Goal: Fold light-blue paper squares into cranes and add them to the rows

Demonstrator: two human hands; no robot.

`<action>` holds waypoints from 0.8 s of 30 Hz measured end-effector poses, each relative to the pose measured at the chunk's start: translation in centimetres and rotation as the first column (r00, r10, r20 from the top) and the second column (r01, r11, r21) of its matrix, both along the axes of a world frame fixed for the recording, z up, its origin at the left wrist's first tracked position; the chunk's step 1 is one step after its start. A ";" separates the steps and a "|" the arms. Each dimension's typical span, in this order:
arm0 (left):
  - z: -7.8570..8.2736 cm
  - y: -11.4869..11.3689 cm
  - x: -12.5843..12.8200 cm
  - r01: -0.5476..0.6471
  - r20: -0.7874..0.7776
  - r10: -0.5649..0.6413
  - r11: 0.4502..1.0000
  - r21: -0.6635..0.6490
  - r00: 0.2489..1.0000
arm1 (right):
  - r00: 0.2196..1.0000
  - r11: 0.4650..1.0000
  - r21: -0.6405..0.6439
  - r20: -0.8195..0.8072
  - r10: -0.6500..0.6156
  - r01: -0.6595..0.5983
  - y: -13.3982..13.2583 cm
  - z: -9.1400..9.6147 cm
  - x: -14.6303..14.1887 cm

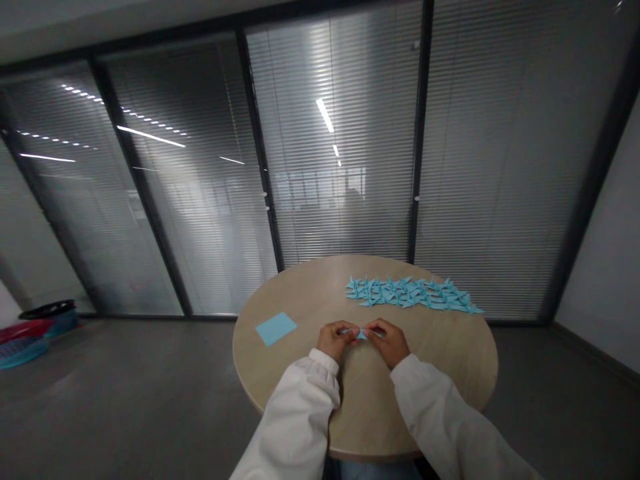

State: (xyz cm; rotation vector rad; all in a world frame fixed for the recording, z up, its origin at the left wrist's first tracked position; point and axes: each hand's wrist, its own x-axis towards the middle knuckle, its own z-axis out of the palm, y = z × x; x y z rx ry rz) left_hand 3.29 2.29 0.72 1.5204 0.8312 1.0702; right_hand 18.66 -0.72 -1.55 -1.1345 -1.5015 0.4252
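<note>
Between my two hands is a small folded piece of blue paper (361, 335), mostly covered by the fingers. My left hand (336, 339) pinches its left side, and my right hand (389, 340) pinches its right side. Both hands are closed, with the fingertips almost meeting over the middle of the table. To the left of my left hand lies a flat blue paper sheet (276, 329). Beyond my right hand, several folded blue paper cranes (407, 292) sit close together in rows.
The round wooden table (295, 293) stands before a glass partition with blinds (340, 220). On the floor at far left are a blue basket with a red liner (24, 343) and another bin with a black liner (53, 313). A white wall (607, 253) rises at the right.
</note>
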 end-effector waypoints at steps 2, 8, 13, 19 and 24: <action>0.0 0.0 0.0 0.038 0.030 -0.036 0.996 -0.076 0.999 | 1.000 0.999 -0.041 -0.012 0.018 -0.019 0.2 -0.2 0.1; -0.3 0.1 0.0 0.048 0.044 -0.042 0.987 -0.153 0.998 | 0.999 1.000 -0.025 0.034 0.013 -0.012 0.4 -0.6 0.1; -0.5 0.3 0.0 -0.003 -0.014 0.001 0.993 -0.116 1.000 | 0.996 0.999 -0.037 0.093 0.002 0.002 0.3 -0.5 0.0; -1.0 0.7 -0.1 0.015 -0.061 -0.023 0.993 -0.121 0.998 | 0.993 0.999 -0.043 0.118 0.001 0.004 0.6 -1.0 -0.3; -1.0 0.6 0.0 0.038 -0.022 -0.042 0.984 -0.175 0.999 | 0.987 1.000 -0.018 0.163 -0.014 0.017 0.6 -1.2 -0.1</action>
